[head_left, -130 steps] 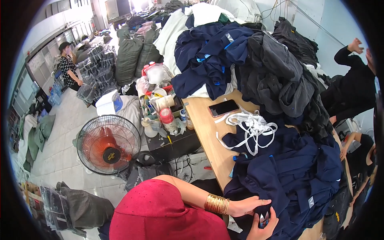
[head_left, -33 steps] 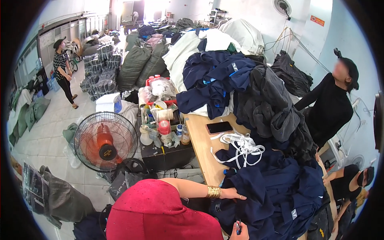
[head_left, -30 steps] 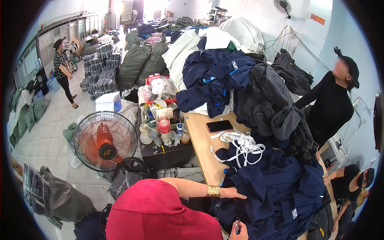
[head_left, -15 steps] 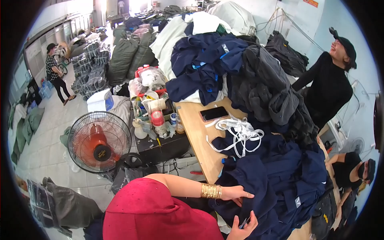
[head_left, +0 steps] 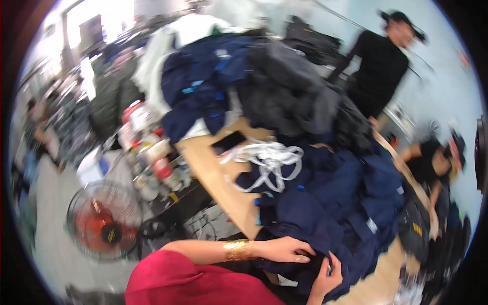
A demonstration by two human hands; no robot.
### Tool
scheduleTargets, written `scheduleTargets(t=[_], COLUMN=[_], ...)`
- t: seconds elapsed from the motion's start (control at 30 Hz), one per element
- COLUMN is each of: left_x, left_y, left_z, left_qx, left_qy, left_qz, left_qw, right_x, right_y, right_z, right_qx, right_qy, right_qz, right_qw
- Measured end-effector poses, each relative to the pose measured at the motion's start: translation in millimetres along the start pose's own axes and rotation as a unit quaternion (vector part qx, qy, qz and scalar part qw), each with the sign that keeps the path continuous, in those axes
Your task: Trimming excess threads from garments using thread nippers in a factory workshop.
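Note:
Navy-blue garments (head_left: 325,183) lie heaped over the near part of the wooden table. At the near edge of this heap my left hand (head_left: 285,249), below gold bangles on the wrist, pinches a fold of a dark navy garment (head_left: 300,272). My right hand (head_left: 328,278) is just to the right and nearer to me, thumb and fingers closed on the same cloth. A small gap separates the two hands. Which part of the garment they hold is blurred. White tape (head_left: 269,161) lies tangled on the heap, beyond my hands, beside a dark phone (head_left: 229,143).
The wooden table (head_left: 201,162) shows bare wood along its left edge. Grey clothes (head_left: 290,86) and navy clothes (head_left: 198,76) pile up at its far side. A floor fan (head_left: 104,221) stands left. Two people in black, one person (head_left: 378,66) standing, are to the right.
My view has swung, shifting the scene and blurring it. My hands have come closer together at the cloth; the left fingers now curl inward, and the right fingers have closed on the fabric.

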State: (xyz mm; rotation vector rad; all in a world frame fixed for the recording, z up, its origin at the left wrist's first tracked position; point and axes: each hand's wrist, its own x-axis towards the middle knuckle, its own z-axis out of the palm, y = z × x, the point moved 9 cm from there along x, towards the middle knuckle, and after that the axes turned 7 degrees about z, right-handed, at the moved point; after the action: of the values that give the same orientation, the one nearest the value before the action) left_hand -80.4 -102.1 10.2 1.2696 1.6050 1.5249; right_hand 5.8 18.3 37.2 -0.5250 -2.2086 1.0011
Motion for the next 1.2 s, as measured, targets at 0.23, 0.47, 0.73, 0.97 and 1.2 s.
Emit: scheduleTargets(t=[0.23, 0.47, 0.73, 0.97, 1.2], left_x=[7, 79, 100, 107, 112], left_y=[37, 27, 30, 27, 9], left_z=[-8, -40, -30, -19, -13], left_qx=[0.292, 0.151, -0.038, -0.029, -0.048], left_qy=[0.169, -0.073, -0.173, -0.172, -0.188], left_qz=[0.128, -0.007, -0.086, -0.103, -0.121], left_qw=[0.933, 0.986, 0.981, 0.979, 0.973], right_x=[21, 80, 68, 48, 39], right_y=[-43, -22, 35, 40, 43], right_z=[5, -73, -113, -124, -114], right_qx=[-0.078, 0.075, 0.237, 0.256, 0.31], right_qy=[-0.09, 0.029, 0.063, 0.06, 0.036], right_qz=[-0.088, 0.094, 0.215, 0.253, 0.314], right_qw=[0.989, 0.992, 0.945, 0.931, 0.897])
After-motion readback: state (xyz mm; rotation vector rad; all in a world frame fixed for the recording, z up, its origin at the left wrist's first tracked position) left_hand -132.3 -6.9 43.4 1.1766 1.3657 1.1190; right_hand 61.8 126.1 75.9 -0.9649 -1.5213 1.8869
